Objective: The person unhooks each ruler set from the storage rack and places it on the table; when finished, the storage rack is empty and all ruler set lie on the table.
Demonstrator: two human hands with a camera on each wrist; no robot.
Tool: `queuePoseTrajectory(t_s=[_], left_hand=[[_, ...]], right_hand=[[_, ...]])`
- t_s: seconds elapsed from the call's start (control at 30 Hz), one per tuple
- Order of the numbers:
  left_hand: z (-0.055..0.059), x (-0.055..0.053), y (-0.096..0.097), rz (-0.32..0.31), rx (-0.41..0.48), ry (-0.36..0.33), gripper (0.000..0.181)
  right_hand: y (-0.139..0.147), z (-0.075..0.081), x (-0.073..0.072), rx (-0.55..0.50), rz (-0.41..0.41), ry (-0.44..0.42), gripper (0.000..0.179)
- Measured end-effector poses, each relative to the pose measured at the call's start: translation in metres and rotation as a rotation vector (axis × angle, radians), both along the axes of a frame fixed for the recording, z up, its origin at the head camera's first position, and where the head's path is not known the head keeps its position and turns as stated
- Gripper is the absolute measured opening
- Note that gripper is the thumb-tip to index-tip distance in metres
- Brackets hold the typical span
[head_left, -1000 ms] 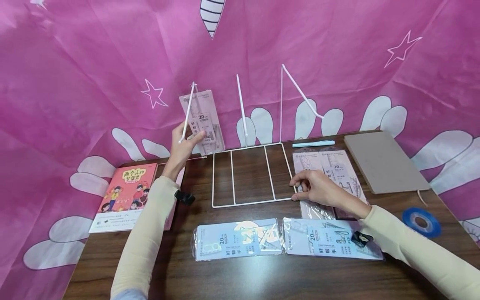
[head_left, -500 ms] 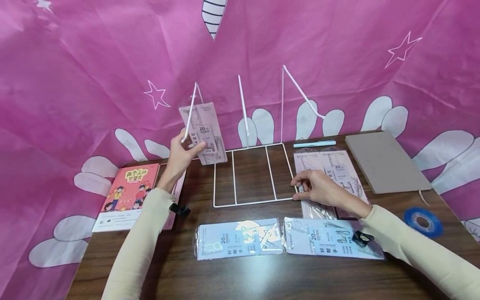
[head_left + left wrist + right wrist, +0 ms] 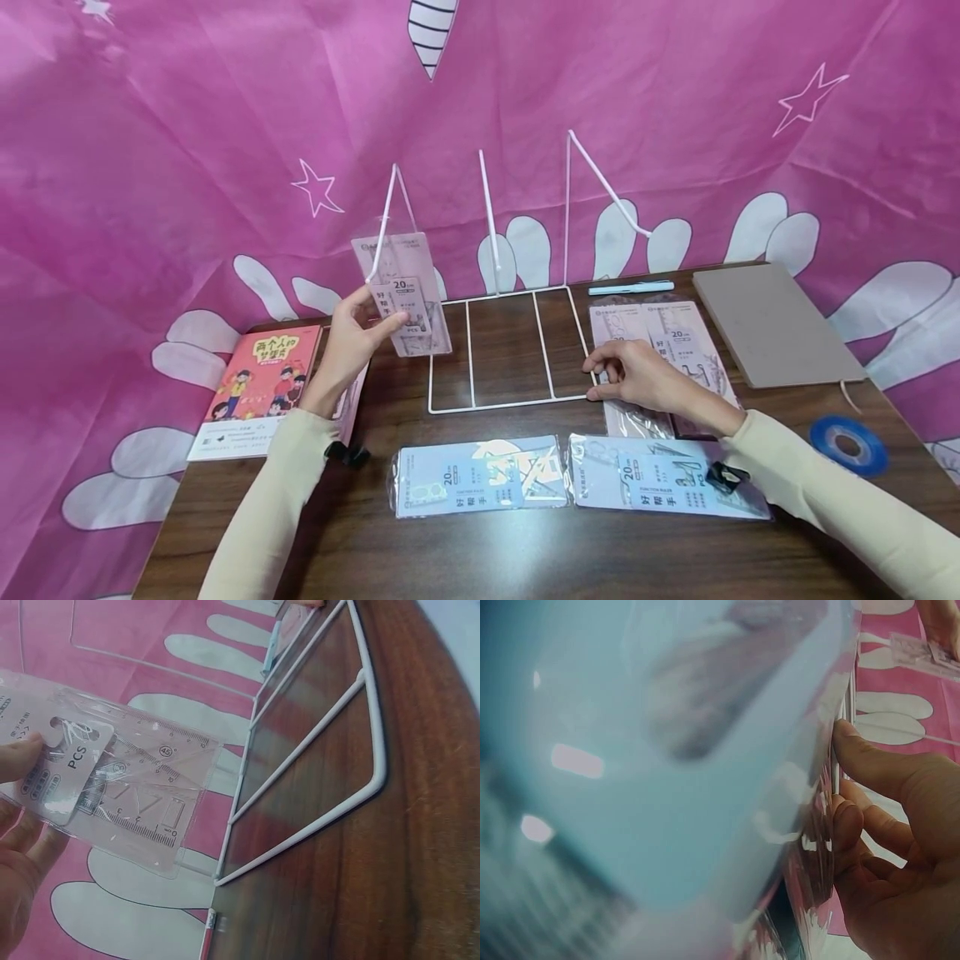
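My left hand [image 3: 352, 325] pinches a clear-plastic packet of rulers [image 3: 411, 271], thumb on the front and fingers behind. The packet stands upright above the back left corner of a white wire rack [image 3: 510, 405]. The rack's slanting left rod crosses in front of the packet, and the clear top flap meets that rod. In the left wrist view, the packet's lower end [image 3: 161, 787] shows set squares near the back wire. At the rack's front right corner, my right hand [image 3: 633, 379] pinches the base wire between thumb and fingers, over other ruler packets.
Two ruler packets lie in front, a left one [image 3: 480, 477] and a right one [image 3: 667, 477]; more packets [image 3: 686, 333] lie right of the rack. Around them are a red book [image 3: 258, 375], a pen [image 3: 630, 288], a grey notebook [image 3: 776, 325] and blue tape [image 3: 849, 445]. Pink cloth [image 3: 525, 83] hangs behind.
My left hand and the ruler packet have moved down along the left rod, from near its top toward its lower end. My right hand keeps hold of the rack's corner.
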State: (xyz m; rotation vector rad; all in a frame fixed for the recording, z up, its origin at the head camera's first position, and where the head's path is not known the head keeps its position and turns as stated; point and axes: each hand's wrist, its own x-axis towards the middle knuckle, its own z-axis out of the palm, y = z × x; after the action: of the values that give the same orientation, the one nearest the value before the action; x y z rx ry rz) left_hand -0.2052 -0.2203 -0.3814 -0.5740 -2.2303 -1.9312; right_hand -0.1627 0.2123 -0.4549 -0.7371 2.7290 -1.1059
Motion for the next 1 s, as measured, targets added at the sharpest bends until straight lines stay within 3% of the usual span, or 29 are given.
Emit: queuePoseTrajectory(t_s=[0.13, 0.5, 1.0], left_hand=[[0.000, 0.010, -0.003, -0.015, -0.007, 0.013, 0.044], [0.007, 0.036, -0.009, -0.025, -0.033, -0.033, 0.046], [0.011, 0.064, -0.012, -0.062, -0.068, -0.047, 0.049]], right_hand=[[0.000, 0.000, 0.000, -0.001, 0.001, 0.002, 0.033], [0.000, 0.002, 0.001, -0.002, -0.001, -0.003, 0.033], [0.000, 0.000, 0.000, -0.002, 0.009, 0.009, 0.033]])
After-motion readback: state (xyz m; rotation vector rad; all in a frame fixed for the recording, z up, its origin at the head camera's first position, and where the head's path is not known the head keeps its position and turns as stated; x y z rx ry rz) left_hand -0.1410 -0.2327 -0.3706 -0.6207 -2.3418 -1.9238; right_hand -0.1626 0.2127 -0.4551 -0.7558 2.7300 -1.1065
